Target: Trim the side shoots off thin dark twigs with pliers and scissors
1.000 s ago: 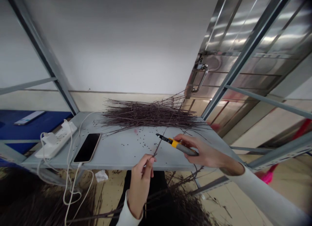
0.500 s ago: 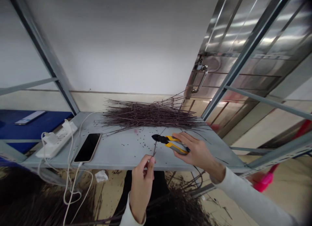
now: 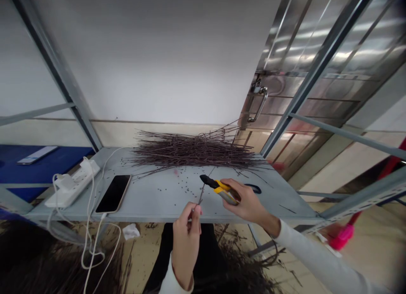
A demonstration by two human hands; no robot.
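My left hand (image 3: 186, 237) pinches a thin dark twig (image 3: 201, 195) between thumb and fingertips, low over the front edge of the grey shelf (image 3: 149, 203). The twig slants up and away from the fingers. My right hand (image 3: 249, 201) is closed round the handles of diagonal cutting pliers (image 3: 223, 190) with black jaws and yellow-and-grey grips. The jaws point left and lie at the upper part of the twig; whether they touch it I cannot tell. Behind both hands lies a wide pile of dark twigs (image 3: 193, 151). Small dark clippings (image 3: 184, 187) are scattered in front of it.
On the left of the shelf lie a phone (image 3: 114, 194) on a cable and a white power strip (image 3: 73, 183) with plugs. A dark loop-shaped thing (image 3: 253, 188) lies behind my right hand. More twigs (image 3: 247, 260) are below the shelf. Metal posts (image 3: 287, 112) frame the sides.
The pliers' handles have come closer together, and my right hand has shifted slightly left and down. The dark loop behind that hand now shows. My left hand still pinches the twig in nearly the same place.
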